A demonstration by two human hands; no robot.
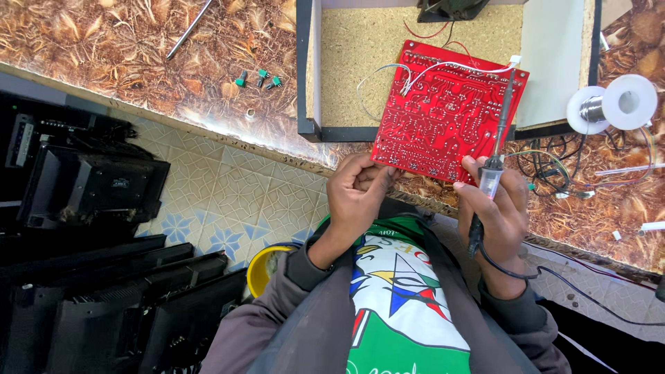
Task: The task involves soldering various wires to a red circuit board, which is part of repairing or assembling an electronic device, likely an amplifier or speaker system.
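On the counter edge: red circuit board (443, 111) tilted up, solder side showing
Left hand (357, 190): pinched board's lower corner
Right hand (495, 208): closed around soldering iron (500, 131), tip at board's upper right corner
Nearby: solder spool (613, 104)

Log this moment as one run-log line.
left hand: grips corner of red circuit board | right hand: holds soldering iron, tip on board's far edge | solder spool: apart, right

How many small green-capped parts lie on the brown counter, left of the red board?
3. The green-capped parts lie close together on the counter: one on the left, one in the middle, one on the right. Others may be hidden elsewhere.
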